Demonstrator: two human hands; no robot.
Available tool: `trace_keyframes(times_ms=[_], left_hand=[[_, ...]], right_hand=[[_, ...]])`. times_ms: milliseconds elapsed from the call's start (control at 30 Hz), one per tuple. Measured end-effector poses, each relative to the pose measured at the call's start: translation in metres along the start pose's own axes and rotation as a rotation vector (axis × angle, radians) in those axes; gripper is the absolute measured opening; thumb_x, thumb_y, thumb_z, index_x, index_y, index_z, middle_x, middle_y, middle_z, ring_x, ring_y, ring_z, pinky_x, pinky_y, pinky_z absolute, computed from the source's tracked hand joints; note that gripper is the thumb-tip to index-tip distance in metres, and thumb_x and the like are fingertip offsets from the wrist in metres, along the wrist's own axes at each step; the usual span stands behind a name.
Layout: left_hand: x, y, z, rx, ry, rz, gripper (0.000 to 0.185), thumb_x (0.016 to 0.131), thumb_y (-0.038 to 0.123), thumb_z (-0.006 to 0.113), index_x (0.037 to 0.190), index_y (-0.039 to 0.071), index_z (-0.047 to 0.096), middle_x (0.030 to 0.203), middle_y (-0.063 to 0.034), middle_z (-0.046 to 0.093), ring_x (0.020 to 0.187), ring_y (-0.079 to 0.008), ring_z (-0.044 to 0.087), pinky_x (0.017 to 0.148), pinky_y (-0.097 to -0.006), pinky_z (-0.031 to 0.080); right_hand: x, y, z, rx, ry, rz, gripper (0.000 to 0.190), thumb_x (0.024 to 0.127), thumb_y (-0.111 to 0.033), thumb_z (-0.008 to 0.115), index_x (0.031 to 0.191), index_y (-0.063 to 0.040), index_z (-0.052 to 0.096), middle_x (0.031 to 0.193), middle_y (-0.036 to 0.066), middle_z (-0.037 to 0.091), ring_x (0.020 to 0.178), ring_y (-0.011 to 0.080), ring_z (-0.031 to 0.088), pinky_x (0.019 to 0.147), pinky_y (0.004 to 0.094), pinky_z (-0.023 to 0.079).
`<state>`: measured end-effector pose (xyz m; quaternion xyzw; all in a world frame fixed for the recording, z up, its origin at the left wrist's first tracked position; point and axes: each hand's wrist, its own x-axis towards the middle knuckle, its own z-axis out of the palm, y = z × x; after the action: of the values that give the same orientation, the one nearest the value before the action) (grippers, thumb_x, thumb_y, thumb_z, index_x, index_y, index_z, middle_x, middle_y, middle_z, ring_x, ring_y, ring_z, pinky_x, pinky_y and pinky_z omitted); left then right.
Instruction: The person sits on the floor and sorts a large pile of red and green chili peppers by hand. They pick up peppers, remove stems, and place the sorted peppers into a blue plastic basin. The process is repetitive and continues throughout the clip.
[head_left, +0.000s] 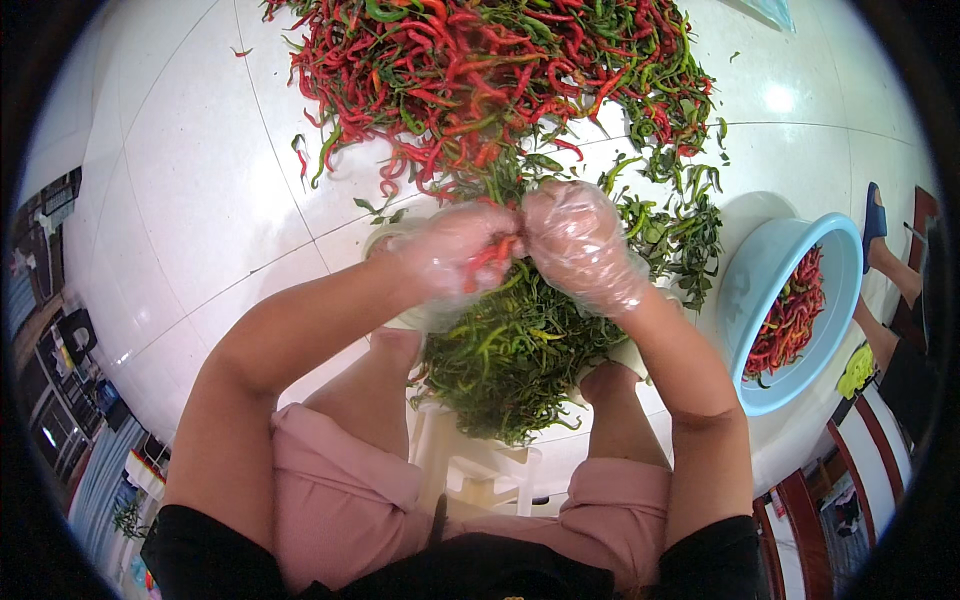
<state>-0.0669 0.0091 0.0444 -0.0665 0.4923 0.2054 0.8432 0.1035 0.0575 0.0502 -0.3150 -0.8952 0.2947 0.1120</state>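
My left hand (461, 251), in a clear plastic glove, is closed around several red chili peppers (491, 255). Touching it or almost so, my right hand (574, 236) wears the same kind of glove, its fingers bent together at the fingertips of the left; what they pinch is hidden. Below both hands, between the legs, lies a heap of green chili peppers and stems (517, 360). Beyond the hands spreads a large pile of mostly red chili peppers (465, 75), mixed with green ones and leaves, on the tiled floor.
A light blue plastic basin (844, 300) holding red chili peppers stands at the right. Leafy green stems (686, 247) lie between it and my right hand. A cream plastic stool (480, 480) is under me. Another person's leg and blue slipper (874, 225) show at the right edge.
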Motion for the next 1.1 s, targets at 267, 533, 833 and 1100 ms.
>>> trace_keyframes(times_ms=[267, 533, 833, 1100], left_hand=[[-0.004, 0.002, -0.002, 0.109, 0.084, 0.113, 0.019, 0.094, 0.024, 0.06, 0.084, 0.008, 0.056, 0.069, -0.0014, 0.056, 0.047, -0.0095, 0.049, 0.035, -0.0243, 0.035], [-0.005, 0.004, 0.0, 0.193, 0.19, 0.22, 0.026, 0.089, 0.035, 0.068, 0.094, 0.011, 0.057, 0.073, 0.001, 0.054, 0.054, -0.0082, 0.045, 0.04, -0.0253, 0.033], [0.0, 0.017, 0.0, 0.252, 0.16, 0.259, 0.024, 0.09, 0.029, 0.066, 0.103, 0.01, 0.063, 0.072, 0.0029, 0.054, 0.052, -0.0061, 0.046, 0.042, -0.0232, 0.036], [0.011, 0.019, -0.017, 0.376, 0.178, 0.536, 0.032, 0.092, 0.023, 0.065, 0.117, 0.003, 0.065, 0.093, -0.0008, 0.064, 0.082, -0.0092, 0.057, 0.076, -0.0241, 0.047]], right_hand=[[0.013, 0.059, 0.02, -0.281, -0.149, 0.493, 0.021, 0.078, -0.014, 0.062, 0.097, -0.006, 0.064, 0.087, 0.016, 0.067, 0.084, 0.0337, 0.065, 0.076, 0.0445, 0.052], [0.026, 0.083, 0.043, -0.192, 0.159, 0.316, 0.008, 0.077, -0.012, 0.064, 0.083, -0.006, 0.064, 0.079, 0.016, 0.064, 0.081, 0.0377, 0.062, 0.074, 0.0466, 0.051], [0.022, 0.081, 0.05, -0.171, 0.024, 0.358, 0.014, 0.077, -0.011, 0.064, 0.09, -0.008, 0.069, 0.086, 0.016, 0.064, 0.081, 0.0374, 0.062, 0.072, 0.0481, 0.049], [0.0, 0.076, 0.03, 1.119, 0.185, 0.907, 0.008, 0.092, -0.009, 0.057, 0.088, -0.002, 0.057, 0.076, 0.004, 0.057, 0.056, 0.0105, 0.048, 0.054, 0.0258, 0.041]])
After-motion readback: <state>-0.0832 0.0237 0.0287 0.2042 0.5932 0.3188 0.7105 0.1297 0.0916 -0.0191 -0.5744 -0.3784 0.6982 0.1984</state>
